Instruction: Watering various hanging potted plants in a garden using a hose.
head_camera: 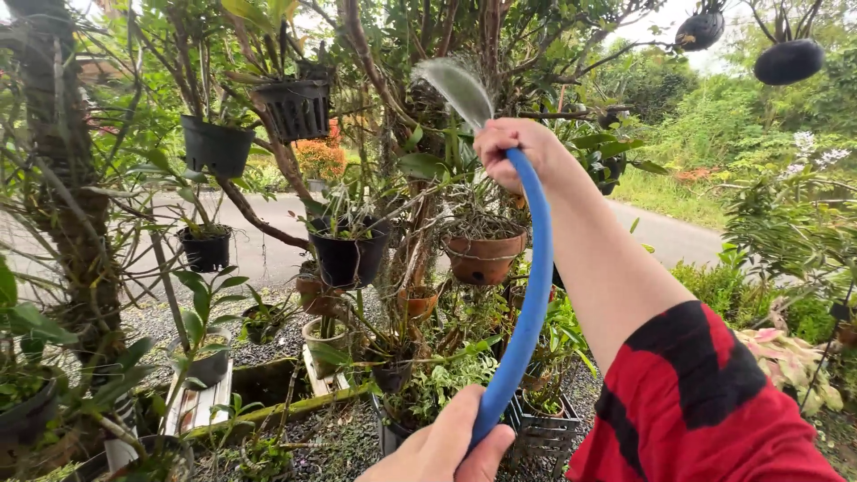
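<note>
My right hand (515, 147) is raised at the centre, shut on the end of a blue hose (531, 303). A fan of water (455, 87) sprays up and left from the hose end towards hanging plants. My left hand (446, 446) grips the same hose lower down at the bottom edge. The hose curves between the two hands. My right arm wears a red and black sleeve (705, 402). Just behind the right hand hangs a terracotta pot (485, 253), and to its left a black pot (349, 253).
Black hanging pots (216, 145) and a slatted black basket (297, 107) hang from branches at the upper left. A mossy trunk (71, 205) stands at far left. Potted plants and wooden slats (201, 402) sit on gravel below. A road (669, 236) runs behind.
</note>
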